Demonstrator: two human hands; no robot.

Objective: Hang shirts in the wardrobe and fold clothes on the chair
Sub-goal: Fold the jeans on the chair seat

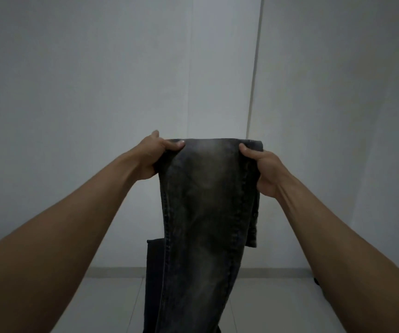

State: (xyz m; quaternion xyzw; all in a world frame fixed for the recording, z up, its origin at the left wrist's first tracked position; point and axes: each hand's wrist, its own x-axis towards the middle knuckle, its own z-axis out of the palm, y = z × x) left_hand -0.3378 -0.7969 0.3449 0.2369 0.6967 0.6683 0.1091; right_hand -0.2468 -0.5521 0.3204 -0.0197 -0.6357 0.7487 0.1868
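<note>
Two bare arms reach out in front of the person, and both hands hold up a pair of dark grey jeans (205, 212). The left hand (154, 156) grips the top left corner of the cloth: its thumb lies flat on the front and the other fingers are curled round behind, where they cannot be seen. The right hand (263, 168) grips the top right corner the same way - thumb in front, fingers hidden at the back. The jeans are folded over at the top edge, which runs straight between the two hands. From there the cloth hangs down in the air and goes out of the bottom of the picture. The front has a pale, faded patch down the middle. A shorter piece hangs behind on the right side, and a darker piece peeks out behind on the lower left. Behind the jeans stand tall white panels (97, 68) with thin lines running up and down - it is hard to tell if they are a wall or doors. Low down there is a pale tiled floor (112, 299). At the far right edge, near the floor, sits a small dark thing (316, 281) too small to make out.
</note>
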